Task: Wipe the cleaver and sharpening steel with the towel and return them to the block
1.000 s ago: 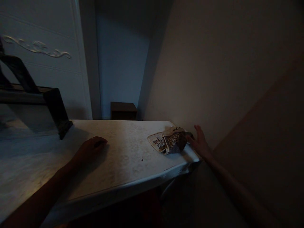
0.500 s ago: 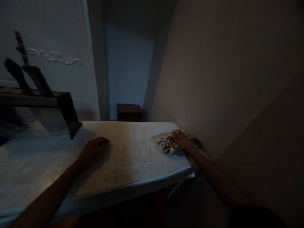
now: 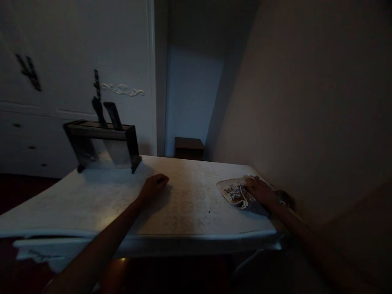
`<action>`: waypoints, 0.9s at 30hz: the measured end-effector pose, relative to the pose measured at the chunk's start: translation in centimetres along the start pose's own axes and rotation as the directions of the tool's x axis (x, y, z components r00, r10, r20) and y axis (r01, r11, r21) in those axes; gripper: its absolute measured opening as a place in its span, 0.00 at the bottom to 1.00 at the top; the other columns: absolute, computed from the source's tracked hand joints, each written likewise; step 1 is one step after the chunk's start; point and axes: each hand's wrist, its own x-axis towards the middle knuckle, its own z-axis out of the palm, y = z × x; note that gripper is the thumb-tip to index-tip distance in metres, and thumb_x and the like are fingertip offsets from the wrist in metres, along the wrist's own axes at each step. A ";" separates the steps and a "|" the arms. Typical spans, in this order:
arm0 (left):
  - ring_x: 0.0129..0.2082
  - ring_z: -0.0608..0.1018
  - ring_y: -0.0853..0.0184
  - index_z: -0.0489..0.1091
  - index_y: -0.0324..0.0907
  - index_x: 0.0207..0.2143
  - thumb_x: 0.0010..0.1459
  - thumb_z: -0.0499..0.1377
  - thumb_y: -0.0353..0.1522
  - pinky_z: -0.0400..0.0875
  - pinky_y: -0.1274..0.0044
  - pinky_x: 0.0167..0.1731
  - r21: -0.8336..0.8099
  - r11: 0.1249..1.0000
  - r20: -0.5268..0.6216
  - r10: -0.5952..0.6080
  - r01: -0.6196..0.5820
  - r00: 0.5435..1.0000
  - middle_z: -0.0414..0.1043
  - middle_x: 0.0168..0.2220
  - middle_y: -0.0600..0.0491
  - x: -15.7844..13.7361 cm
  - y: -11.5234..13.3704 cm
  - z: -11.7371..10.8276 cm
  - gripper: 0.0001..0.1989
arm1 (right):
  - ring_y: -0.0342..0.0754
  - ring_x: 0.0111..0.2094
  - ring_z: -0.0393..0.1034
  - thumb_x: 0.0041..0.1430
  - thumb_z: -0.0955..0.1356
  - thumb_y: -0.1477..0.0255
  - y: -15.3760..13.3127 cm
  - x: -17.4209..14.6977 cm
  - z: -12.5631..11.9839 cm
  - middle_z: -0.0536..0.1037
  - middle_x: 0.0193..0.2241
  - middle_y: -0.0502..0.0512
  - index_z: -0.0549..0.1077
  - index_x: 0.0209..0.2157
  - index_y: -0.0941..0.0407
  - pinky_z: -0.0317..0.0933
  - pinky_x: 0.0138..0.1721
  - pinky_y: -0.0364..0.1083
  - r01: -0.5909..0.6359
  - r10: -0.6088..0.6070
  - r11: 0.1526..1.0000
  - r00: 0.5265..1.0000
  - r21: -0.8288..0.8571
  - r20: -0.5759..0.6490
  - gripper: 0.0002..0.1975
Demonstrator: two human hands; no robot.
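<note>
A patterned cloth [image 3: 234, 192] with a light trim lies partly folded at the right end of the white-covered table [image 3: 190, 196]. Bunched under the fingers of my right hand [image 3: 260, 190] is its far side, pressed against the tabletop. My left hand [image 3: 153, 185] rests on the table's middle, fingers curled in, with nothing visible in it. Left of that hand stands a dark-framed knife block [image 3: 101, 132] with clear sides, holding several black-handled knives [image 3: 112, 114]. A small dark speck [image 3: 209, 211] lies on the tabletop between my hands.
The wall [image 3: 306, 102] runs close along the right, with a dark object [image 3: 284, 199] beside my right wrist. White cabinets [image 3: 76, 49] stand behind the knife block. Past the table's far edge is a low brown box-like piece [image 3: 189, 148]. The room is dim.
My view has turned left and drawn back, so more of the table, knife block and cabinets shows. Both hands keep roughly their places on the table, the right one still on the cloth.
</note>
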 end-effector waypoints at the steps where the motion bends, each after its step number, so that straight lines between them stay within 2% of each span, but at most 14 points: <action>1: 0.34 0.80 0.60 0.75 0.42 0.30 0.50 0.56 0.40 0.73 0.69 0.39 -0.023 1.000 -0.035 -0.001 0.001 0.999 0.79 0.33 0.48 -0.1 0.1 -0.1 0.13 | 0.60 0.57 0.65 0.62 0.58 0.58 0.1 0.1 -0.1 0.72 0.54 0.66 0.69 0.54 0.55 0.58 0.55 0.58 0.001 0.000 1.000 1.000 -0.028 0.023 0.25; 4: 0.34 0.79 0.62 0.75 0.42 0.33 0.51 0.56 0.39 0.73 0.72 0.37 -0.099 0.995 -0.157 -0.021 0.006 0.987 0.79 0.33 0.49 -0.5 0.1 -0.8 0.13 | 0.67 0.53 0.67 0.59 0.59 0.59 -0.3 0.7 -0.6 0.72 0.52 0.76 0.67 0.55 0.63 0.60 0.51 0.62 -0.026 0.029 0.989 0.999 -0.143 0.024 0.29; 7: 0.34 0.78 0.64 0.75 0.41 0.35 0.51 0.57 0.39 0.72 0.73 0.37 -0.121 0.992 -0.349 -0.087 0.048 0.933 0.78 0.34 0.50 -0.8 -0.2 -2.3 0.13 | 0.70 0.58 0.61 0.56 0.62 0.63 -2.3 1.7 -1.2 0.66 0.57 0.79 0.65 0.57 0.67 0.55 0.55 0.64 0.059 -0.070 0.981 0.996 -0.182 -0.055 0.31; 10: 0.33 0.76 0.65 0.74 0.41 0.36 0.52 0.56 0.38 0.71 0.75 0.35 -0.169 0.980 -0.546 -0.185 0.110 0.817 0.76 0.32 0.52 -0.7 -1.2 -5.0 0.13 | 0.64 0.60 0.60 0.56 0.61 0.63 -6.5 3.4 -1.6 0.66 0.59 0.75 0.64 0.58 0.67 0.52 0.60 0.59 0.176 -0.178 0.984 0.982 -0.026 -0.058 0.31; 13: 0.34 0.75 0.67 0.72 0.41 0.35 0.52 0.54 0.36 0.70 0.77 0.36 -0.231 0.960 -0.707 -0.278 0.159 0.650 0.73 0.31 0.54 -0.2 -3.0 -8.6 0.12 | 0.61 0.60 0.62 0.56 0.62 0.58 -12.1 5.3 -1.8 0.68 0.59 0.67 0.65 0.59 0.61 0.53 0.61 0.57 0.240 -0.245 0.942 0.970 0.235 -0.009 0.32; 15: 0.37 0.75 0.67 0.70 0.41 0.35 0.52 0.53 0.34 0.69 0.76 0.41 -0.264 0.946 -0.768 -0.325 0.190 0.552 0.73 0.34 0.53 0.3 -4.6 -11.2 0.10 | 0.61 0.59 0.62 0.56 0.63 0.55 -16.2 6.5 -1.9 0.68 0.59 0.64 0.66 0.59 0.57 0.54 0.61 0.58 0.276 -0.307 0.873 0.952 0.403 0.012 0.33; 17: 0.40 0.74 0.66 0.67 0.41 0.36 0.52 0.53 0.34 0.68 0.75 0.45 -0.281 0.936 -0.796 -0.351 0.214 0.493 0.72 0.37 0.52 0.8 -6.3 -13.5 0.10 | 0.61 0.59 0.63 0.54 0.65 0.53 -20.2 7.6 -1.7 0.69 0.59 0.63 0.67 0.58 0.56 0.57 0.59 0.59 0.295 -0.365 0.783 0.931 0.548 0.021 0.33; 20: 0.42 0.73 0.65 0.65 0.41 0.39 0.52 0.54 0.34 0.67 0.73 0.47 -0.304 0.923 -0.815 -0.381 0.237 0.438 0.70 0.39 0.51 1.6 -8.7 -15.9 0.11 | 0.61 0.57 0.65 0.52 0.67 0.55 -26.1 9.2 -0.8 0.69 0.58 0.65 0.68 0.56 0.55 0.63 0.54 0.60 0.272 -0.431 0.637 0.901 0.721 0.041 0.32; 24: 0.49 0.70 0.63 0.64 0.41 0.44 0.55 0.54 0.32 0.63 0.70 0.53 -0.335 0.911 -0.837 -0.405 0.240 0.368 0.68 0.45 0.48 2.9 -11.0 -17.1 0.14 | 0.58 0.54 0.68 0.51 0.70 0.60 -33.9 10.8 1.4 0.70 0.56 0.64 0.68 0.53 0.53 0.65 0.50 0.59 0.188 -0.450 0.441 0.892 0.878 0.035 0.28; 27: 0.54 0.67 0.60 0.63 0.41 0.48 0.58 0.53 0.34 0.58 0.69 0.57 -0.342 0.912 -0.840 -0.404 0.225 0.361 0.66 0.50 0.44 3.5 -12.0 -17.0 0.15 | 0.59 0.55 0.68 0.49 0.71 0.60 -39.1 11.5 3.2 0.69 0.57 0.65 0.68 0.53 0.54 0.66 0.50 0.58 0.110 -0.418 0.322 0.908 0.940 0.037 0.30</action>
